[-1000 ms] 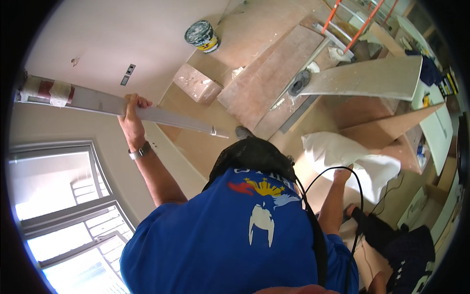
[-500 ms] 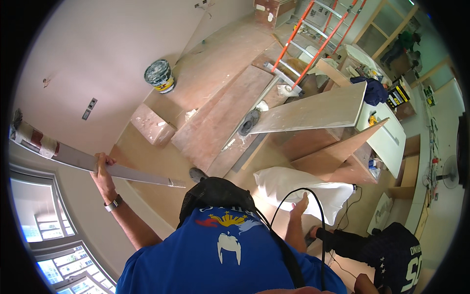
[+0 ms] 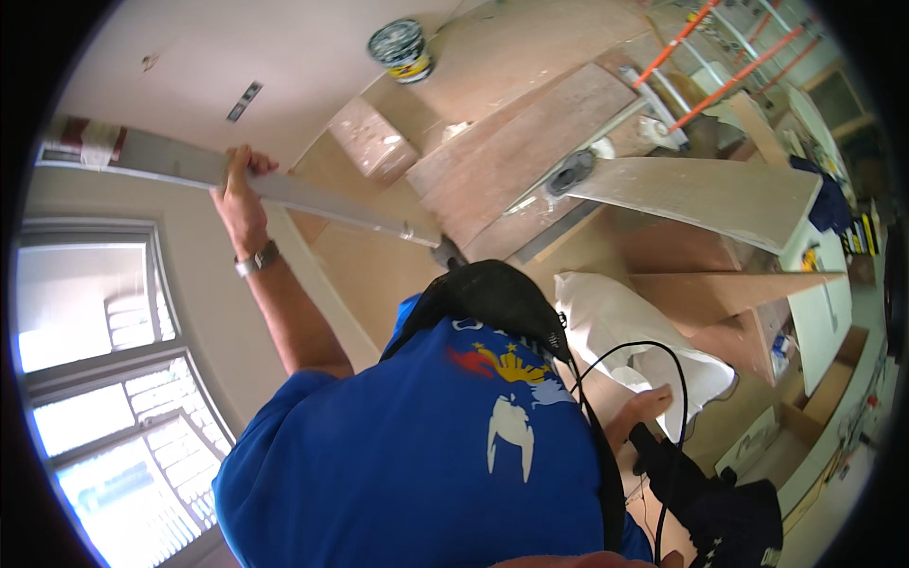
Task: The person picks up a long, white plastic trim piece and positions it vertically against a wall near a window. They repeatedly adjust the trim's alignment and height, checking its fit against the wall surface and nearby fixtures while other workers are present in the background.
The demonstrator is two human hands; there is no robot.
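A long grey straight bar (image 3: 327, 206), its far left end wrapped in whitish and dark red material, slants across the left side. My left hand (image 3: 244, 172) is closed around it near the middle, with a watch on that wrist. The bar's lower right end comes down near my shoe (image 3: 447, 254). My right hand (image 3: 649, 405) hangs low on the right, its fingers partly outstretched and slightly blurred, with nothing visible in them. Just beyond it lies a large white sack (image 3: 615, 317), and a black cable (image 3: 677, 379) loops in front.
Broad boards (image 3: 530, 142) lie on the floor ahead, beside a box-like block (image 3: 372, 140) and a paint bucket (image 3: 401, 49). A pale panel (image 3: 710, 199) slopes over wooden pieces. An orange ladder (image 3: 677, 43) stands far right. A person in dark clothes (image 3: 729, 511) is close by at lower right.
My view has turned left, so the room has shifted right and the windows show more. My left hand still grips the bar. My right hand remains low by the sack.
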